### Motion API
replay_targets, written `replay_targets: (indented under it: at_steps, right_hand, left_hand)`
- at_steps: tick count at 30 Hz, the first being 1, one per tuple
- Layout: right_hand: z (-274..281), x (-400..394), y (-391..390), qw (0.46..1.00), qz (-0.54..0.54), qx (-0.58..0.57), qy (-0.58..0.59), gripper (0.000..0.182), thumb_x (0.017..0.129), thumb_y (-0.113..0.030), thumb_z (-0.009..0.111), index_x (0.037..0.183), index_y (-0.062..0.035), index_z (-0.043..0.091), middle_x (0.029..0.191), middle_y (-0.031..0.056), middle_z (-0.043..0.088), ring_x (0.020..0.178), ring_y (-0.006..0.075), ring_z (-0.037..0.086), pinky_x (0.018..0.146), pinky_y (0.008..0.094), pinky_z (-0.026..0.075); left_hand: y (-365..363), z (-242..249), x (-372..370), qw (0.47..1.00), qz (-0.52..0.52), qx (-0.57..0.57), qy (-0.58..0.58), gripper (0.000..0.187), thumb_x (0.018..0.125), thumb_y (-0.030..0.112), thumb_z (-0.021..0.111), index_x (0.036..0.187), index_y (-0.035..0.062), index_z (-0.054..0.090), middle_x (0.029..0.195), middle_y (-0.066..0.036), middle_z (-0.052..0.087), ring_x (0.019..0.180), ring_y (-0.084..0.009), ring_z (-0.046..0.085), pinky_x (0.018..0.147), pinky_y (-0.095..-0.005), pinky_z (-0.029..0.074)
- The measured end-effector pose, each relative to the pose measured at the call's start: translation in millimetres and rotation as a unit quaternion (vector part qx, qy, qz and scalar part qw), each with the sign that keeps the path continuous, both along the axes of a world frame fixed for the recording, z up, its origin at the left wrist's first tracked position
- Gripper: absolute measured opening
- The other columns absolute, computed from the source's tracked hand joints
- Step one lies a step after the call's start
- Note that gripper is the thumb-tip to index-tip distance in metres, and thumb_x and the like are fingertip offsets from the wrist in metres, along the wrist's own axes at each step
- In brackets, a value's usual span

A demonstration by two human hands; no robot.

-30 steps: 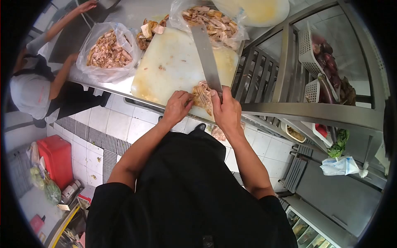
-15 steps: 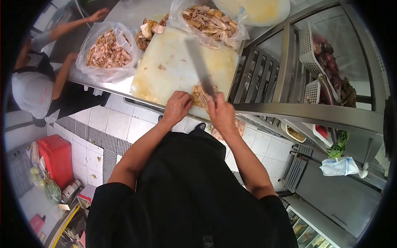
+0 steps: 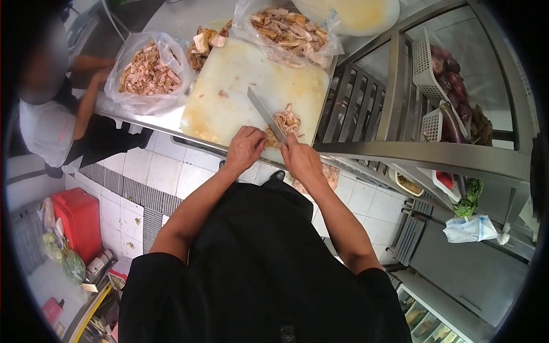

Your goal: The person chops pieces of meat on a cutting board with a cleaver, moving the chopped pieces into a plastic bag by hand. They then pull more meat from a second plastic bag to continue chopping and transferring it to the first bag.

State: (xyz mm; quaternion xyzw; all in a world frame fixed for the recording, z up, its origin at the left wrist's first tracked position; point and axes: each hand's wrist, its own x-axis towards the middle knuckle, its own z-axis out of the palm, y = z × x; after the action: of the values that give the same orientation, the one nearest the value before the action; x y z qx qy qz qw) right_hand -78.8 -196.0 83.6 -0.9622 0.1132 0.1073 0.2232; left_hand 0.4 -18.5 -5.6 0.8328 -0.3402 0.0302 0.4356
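Observation:
My right hand [image 3: 301, 160] is closed round the handle of a long knife [image 3: 264, 111], whose blade points up and to the left over the cutting board [image 3: 217, 114]. A small heap of sliced meat [image 3: 287, 121] lies just right of the blade. My left hand [image 3: 246, 150] rests at the board's near edge with its fingers bent together, beside a piece of meat partly hidden by the blade; its grip cannot be made out. Small scraps dot the board.
Bags of cut meat stand left [image 3: 150, 74] and behind [image 3: 289, 31] the board, with chunks [image 3: 205, 44] between them. A co-worker [image 3: 51, 126] stands at the left. A metal rack [image 3: 423, 150] with baskets borders the right side.
The knife has swung so its blade tilts left, and sliced meat now shows to its right. The co-worker has drawn the outstretched arm back toward the left bag.

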Motion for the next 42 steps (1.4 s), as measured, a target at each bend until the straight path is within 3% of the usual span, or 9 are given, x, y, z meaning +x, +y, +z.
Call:
replay_targets:
  at_steps: [7,9,11,18,21,27,33,35,42]
  right_hand:
    - [57,1,5,0.972,-0.088,0.106,-0.191,0.029,0.105,-0.031,0.058,0.107,-0.0022,0.056,0.078,0.0262,0.069,0.073,0.0456,0.069,0.065,0.0549,0.051]
    - [30,-5,4,0.973,-0.08,0.098,-0.192,0.027,0.103,-0.029,0.057,0.11,-0.0021,0.057,0.079,0.0271,0.07,0.073,0.0472,0.07,0.067,0.0583,0.053]
    - [-7,-6,-4,1.0,0.016,-0.006,0.007,0.028,0.103,-0.029,0.057,0.111,-0.0019,0.056,0.078,0.0271,0.07,0.072,0.0486,0.069,0.067,0.0589,0.053]
    - [57,8,4,0.988,-0.062,0.054,-0.134,0.028,0.104,-0.03,0.058,0.111,-0.0035,0.057,0.079,0.0253,0.07,0.075,0.0482,0.069,0.066,0.0576,0.051]
    - [37,-1,3,0.982,-0.067,0.06,-0.164,0.026,0.104,-0.029,0.059,0.109,-0.0037,0.056,0.079,0.0254,0.07,0.074,0.0477,0.069,0.065,0.0562,0.051]
    - [30,10,-7,1.0,0.01,-0.021,-0.009,0.03,0.104,-0.033,0.057,0.107,-0.0033,0.055,0.078,0.0266,0.069,0.076,0.0482,0.069,0.069,0.0582,0.052]
    - [28,1,5,0.976,-0.078,0.095,-0.179,0.029,0.104,-0.033,0.056,0.108,-0.0043,0.056,0.078,0.0263,0.07,0.076,0.0493,0.068,0.071,0.0604,0.052]
    - [-4,-1,-2,1.0,0.015,-0.009,0.012,0.028,0.104,-0.031,0.056,0.109,-0.0037,0.056,0.077,0.0261,0.07,0.075,0.0485,0.069,0.07,0.0596,0.051]
    - [48,4,10,0.983,-0.071,0.089,-0.145,0.028,0.104,-0.031,0.057,0.112,-0.0041,0.055,0.076,0.0245,0.07,0.074,0.0482,0.069,0.069,0.0593,0.051]
  left_hand:
    - [1,7,0,1.0,0.002,-0.001,0.002,0.014,0.083,0.004,0.073,0.097,0.0059,0.07,0.097,-0.011,0.067,0.095,-0.033,0.063,0.087,-0.0428,0.053]
    - [1,6,1,1.0,0.004,0.0,0.004,0.014,0.084,0.004,0.073,0.097,0.0059,0.07,0.097,-0.011,0.067,0.095,-0.0328,0.063,0.087,-0.0428,0.053]
    - [0,3,-1,1.0,0.007,0.001,0.006,0.014,0.084,0.004,0.073,0.097,0.006,0.07,0.096,-0.011,0.067,0.095,-0.0326,0.063,0.087,-0.0427,0.053]
    - [1,3,0,1.0,0.006,-0.001,-0.003,0.019,0.081,0.002,0.075,0.1,0.0056,0.072,0.098,-0.01,0.07,0.094,-0.0329,0.064,0.085,-0.0427,0.054]
    - [0,2,1,1.0,0.005,0.0,-0.005,0.018,0.082,0.002,0.074,0.099,0.006,0.071,0.096,-0.01,0.069,0.093,-0.0326,0.064,0.085,-0.0424,0.053]
    - [0,1,2,1.0,0.006,-0.011,-0.003,0.015,0.082,0.002,0.072,0.097,0.0055,0.07,0.094,-0.01,0.067,0.093,-0.0324,0.063,0.085,-0.0424,0.053]
    - [0,2,1,1.0,0.01,0.004,0.0,0.015,0.082,0.003,0.073,0.096,0.0061,0.07,0.094,-0.01,0.068,0.093,-0.0324,0.063,0.085,-0.0423,0.053]
    - [-3,1,1,1.0,0.011,0.001,-0.006,0.015,0.082,0.003,0.073,0.096,0.0062,0.07,0.094,-0.01,0.068,0.093,-0.0323,0.063,0.085,-0.0423,0.053]
    - [-1,5,0,1.0,0.012,-0.007,0.001,0.015,0.081,0.002,0.074,0.095,0.0059,0.07,0.094,-0.01,0.068,0.093,-0.032,0.064,0.085,-0.042,0.054]
